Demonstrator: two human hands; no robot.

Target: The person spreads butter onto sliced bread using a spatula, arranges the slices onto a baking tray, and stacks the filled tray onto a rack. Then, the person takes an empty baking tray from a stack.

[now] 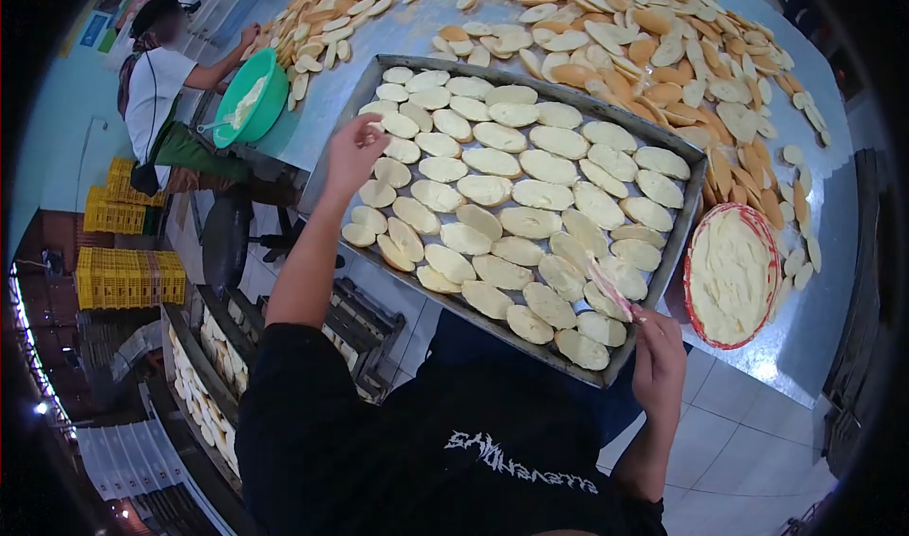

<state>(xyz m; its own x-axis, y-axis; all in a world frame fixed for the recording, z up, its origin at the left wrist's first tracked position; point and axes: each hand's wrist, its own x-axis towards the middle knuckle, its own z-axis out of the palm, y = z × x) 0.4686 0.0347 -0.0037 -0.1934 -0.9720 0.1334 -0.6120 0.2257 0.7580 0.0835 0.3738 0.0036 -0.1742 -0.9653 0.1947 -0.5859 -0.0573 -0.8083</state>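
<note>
A large metal tray point(696, 195) holds rows of oval bread slices point(492, 162) with a pale spread on top. My right hand point(657, 351), at the tray's lower right edge, is closed on the handle of a pinkish spatula point(609, 288), whose blade lies over the slices. My left hand point(356, 152) is at the tray's left side with its fingers pinched together above the slices; what they hold, if anything, is too small to make out. Right of the tray stands a red-rimmed bowl point(732, 276) of creamy spread.
Many loose bread slices point(663, 34) are heaped on the metal table point(336, 86). At the left, a co-worker point(156, 91) reaches towards slices beside a green bowl point(275, 105). Yellow crates point(131, 277) and racks with filled trays point(204, 399) stand at the lower left.
</note>
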